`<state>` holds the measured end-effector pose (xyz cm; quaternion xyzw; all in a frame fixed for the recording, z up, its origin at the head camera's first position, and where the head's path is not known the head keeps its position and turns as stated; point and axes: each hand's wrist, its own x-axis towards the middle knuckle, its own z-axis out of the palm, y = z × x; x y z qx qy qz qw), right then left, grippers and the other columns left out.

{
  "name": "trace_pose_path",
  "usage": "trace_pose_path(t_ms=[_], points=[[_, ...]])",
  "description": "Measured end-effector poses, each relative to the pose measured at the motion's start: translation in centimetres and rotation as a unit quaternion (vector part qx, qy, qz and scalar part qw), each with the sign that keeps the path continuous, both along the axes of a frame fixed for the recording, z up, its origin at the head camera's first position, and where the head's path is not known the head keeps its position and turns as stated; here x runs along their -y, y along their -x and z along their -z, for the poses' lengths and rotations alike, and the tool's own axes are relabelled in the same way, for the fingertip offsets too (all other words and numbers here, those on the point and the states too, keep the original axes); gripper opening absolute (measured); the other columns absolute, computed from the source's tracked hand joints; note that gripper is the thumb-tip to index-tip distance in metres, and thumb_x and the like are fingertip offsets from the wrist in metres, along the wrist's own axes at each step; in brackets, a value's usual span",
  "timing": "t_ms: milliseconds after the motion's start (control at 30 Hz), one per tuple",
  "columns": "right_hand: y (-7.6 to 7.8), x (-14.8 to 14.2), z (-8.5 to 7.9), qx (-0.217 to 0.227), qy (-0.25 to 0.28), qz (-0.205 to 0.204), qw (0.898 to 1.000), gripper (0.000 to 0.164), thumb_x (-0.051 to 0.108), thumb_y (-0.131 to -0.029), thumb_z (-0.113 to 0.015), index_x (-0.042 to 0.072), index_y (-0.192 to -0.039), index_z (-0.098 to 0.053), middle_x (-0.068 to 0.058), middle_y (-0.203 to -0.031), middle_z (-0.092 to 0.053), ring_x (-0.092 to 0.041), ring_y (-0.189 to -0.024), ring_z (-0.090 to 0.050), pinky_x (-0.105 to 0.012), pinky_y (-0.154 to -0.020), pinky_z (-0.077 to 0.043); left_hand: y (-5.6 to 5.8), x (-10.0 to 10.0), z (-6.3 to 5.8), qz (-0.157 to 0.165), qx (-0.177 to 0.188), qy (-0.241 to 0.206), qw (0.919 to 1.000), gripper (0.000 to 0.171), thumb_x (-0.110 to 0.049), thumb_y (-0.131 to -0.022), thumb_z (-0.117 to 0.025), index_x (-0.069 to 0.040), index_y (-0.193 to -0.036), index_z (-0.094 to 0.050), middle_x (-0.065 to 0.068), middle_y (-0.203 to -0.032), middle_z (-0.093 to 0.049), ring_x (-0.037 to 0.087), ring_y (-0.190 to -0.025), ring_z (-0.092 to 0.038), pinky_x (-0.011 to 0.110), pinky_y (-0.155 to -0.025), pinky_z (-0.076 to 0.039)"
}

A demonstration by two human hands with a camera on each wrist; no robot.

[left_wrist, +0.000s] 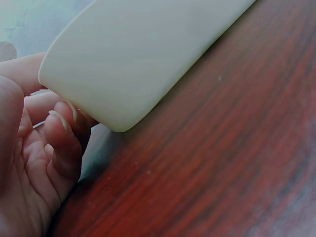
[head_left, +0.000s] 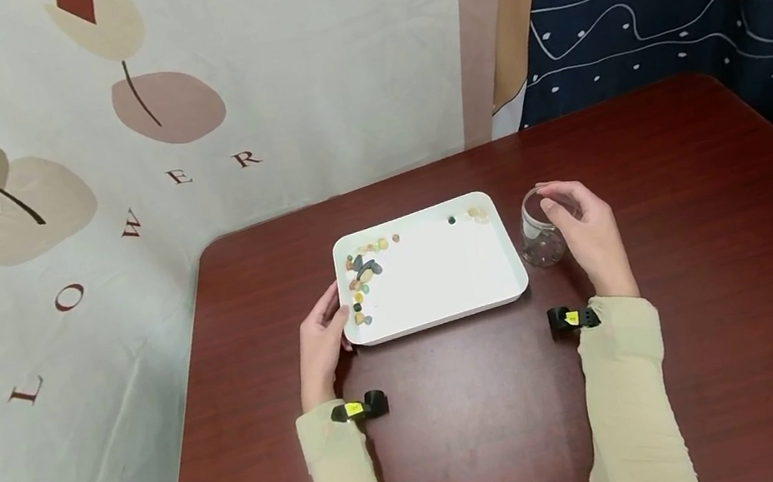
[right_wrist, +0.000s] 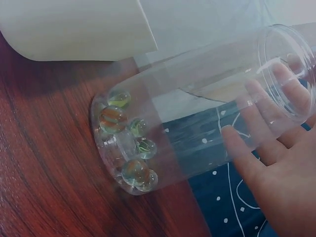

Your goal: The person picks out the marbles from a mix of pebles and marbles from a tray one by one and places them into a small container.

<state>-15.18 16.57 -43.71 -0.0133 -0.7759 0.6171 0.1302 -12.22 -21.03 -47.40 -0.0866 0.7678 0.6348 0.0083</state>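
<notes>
A white tray (head_left: 436,267) lies on the table with small pebbles (head_left: 363,266) along its left side and a few at its far right corner. My left hand (head_left: 321,342) grips the tray's left edge, the thumb at the rim and the fingers curled against the outside in the left wrist view. Right of the tray stands a clear jar (right_wrist: 197,108), its mouth uncovered. Several glass marbles (right_wrist: 113,119) sit at its bottom. My right hand (head_left: 589,234) holds the jar near its mouth, fingers on the far side.
The dark red wooden table (head_left: 477,429) extends around the tray. A pale cloth with flower prints (head_left: 329,73) hangs behind it, and a navy cloth with white trees (head_left: 670,19) hangs at the right.
</notes>
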Motion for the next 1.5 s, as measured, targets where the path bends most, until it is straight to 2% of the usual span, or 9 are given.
trace_pose_path(t_ms=[200, 467, 600, 700, 867, 967, 1100, 1333, 1500], points=[[0.0, 0.2, -0.4, -0.003, 0.008, 0.009, 1.000, 0.029, 0.027, -0.089, -0.055, 0.014, -0.114, -0.059, 0.001, -0.120, -0.055, -0.010, -0.111, -0.049, -0.027, -0.094, -0.038, 0.1, 0.1, 0.1, 0.001, -0.001, 0.000, 1.0000, 0.043, -0.012, -0.088, -0.055, -0.016, -0.130, -0.048, 0.006, -0.126, -0.050, 0.018, -0.041, -0.042, 0.033, -0.037, -0.041], [-0.7, 1.5, -2.6, -0.054, 0.057, 0.049, 0.996, 0.028, 0.017, -0.088, -0.055, 0.009, -0.115, -0.059, -0.004, -0.118, -0.056, -0.013, -0.112, -0.049, -0.025, -0.093, -0.039, 0.7, 1.0, 2.1, -0.001, 0.000, -0.005, 1.0000, 0.042, -0.019, -0.087, -0.057, -0.027, -0.127, -0.050, 0.000, -0.125, -0.051, 0.017, -0.041, -0.042, 0.030, -0.037, -0.041], [-1.3, 2.2, -4.0, -0.093, 0.066, 0.083, 0.990, 0.026, 0.016, -0.088, -0.056, 0.006, -0.112, -0.061, -0.006, -0.114, -0.058, -0.013, -0.111, -0.050, -0.029, -0.096, -0.037, 0.8, 1.0, 2.5, 0.000, -0.013, 0.003, 0.9999, 0.041, -0.021, -0.087, -0.057, -0.029, -0.127, -0.050, -0.004, -0.124, -0.052, 0.017, -0.040, -0.042, 0.028, -0.037, -0.041], [-1.5, 2.5, -4.5, -0.126, 0.078, 0.103, 0.984, 0.025, 0.014, -0.087, -0.056, 0.002, -0.108, -0.062, -0.008, -0.110, -0.060, -0.015, -0.109, -0.052, -0.030, -0.096, -0.038, 0.8, 1.0, 2.3, 0.002, -0.011, 0.001, 0.9999, 0.043, -0.019, -0.087, -0.057, -0.026, -0.129, -0.049, -0.001, -0.125, -0.051, 0.017, -0.040, -0.042, 0.030, -0.037, -0.041], [-1.7, 2.7, -5.0, -0.169, 0.112, 0.114, 0.972, 0.022, 0.011, -0.087, -0.056, 0.000, -0.105, -0.062, -0.013, -0.106, -0.061, -0.021, -0.100, -0.056, -0.029, -0.090, -0.042, 0.8, 1.0, 2.3, -0.003, -0.008, 0.002, 1.0000, 0.042, -0.019, -0.087, -0.057, -0.027, -0.128, -0.050, -0.001, -0.125, -0.051, 0.016, -0.040, -0.042, 0.031, -0.036, -0.041], [-1.9, 3.1, -5.5, -0.181, 0.133, 0.106, 0.969, 0.021, 0.010, -0.087, -0.056, -0.002, -0.104, -0.063, -0.018, -0.102, -0.060, -0.026, -0.094, -0.058, -0.031, -0.087, -0.044, 0.8, 0.9, 2.4, -0.008, -0.013, 0.005, 0.9999, 0.041, -0.019, -0.087, -0.057, -0.028, -0.126, -0.051, -0.002, -0.123, -0.053, 0.015, -0.040, -0.042, 0.030, -0.036, -0.041], [-2.1, 3.5, -5.7, -0.176, 0.129, 0.093, 0.971, 0.021, 0.012, -0.087, -0.056, -0.001, -0.102, -0.063, -0.018, -0.098, -0.061, -0.026, -0.086, -0.059, -0.031, -0.083, -0.046, 0.8, 0.9, 2.4, -0.009, -0.017, 0.009, 0.9998, 0.041, -0.017, -0.086, -0.057, -0.028, -0.125, -0.052, -0.002, -0.122, -0.053, 0.015, -0.040, -0.042, 0.029, -0.035, -0.041], [-1.5, 4.2, -4.5, -0.162, 0.103, 0.057, 0.980, 0.023, 0.019, -0.088, -0.056, 0.005, -0.105, -0.062, -0.012, -0.094, -0.063, -0.023, -0.081, -0.061, -0.029, -0.080, -0.048, 0.8, 1.0, 2.2, -0.009, -0.004, 0.007, 0.9999, 0.040, -0.019, -0.086, -0.058, -0.030, -0.125, -0.052, -0.002, -0.123, -0.053, 0.015, -0.040, -0.042, 0.028, -0.036, -0.041], [-1.0, 5.2, -4.0, -0.166, 0.099, 0.021, 0.981, 0.021, 0.021, -0.088, -0.056, 0.008, -0.103, -0.063, -0.011, -0.091, -0.063, -0.023, -0.079, -0.061, -0.030, -0.079, -0.049, 0.5, 0.8, 1.2, -0.006, 0.006, -0.003, 1.0000, 0.042, -0.017, -0.086, -0.057, -0.025, -0.127, -0.051, 0.001, -0.124, -0.052, 0.015, -0.039, -0.042, 0.030, -0.036, -0.041]])
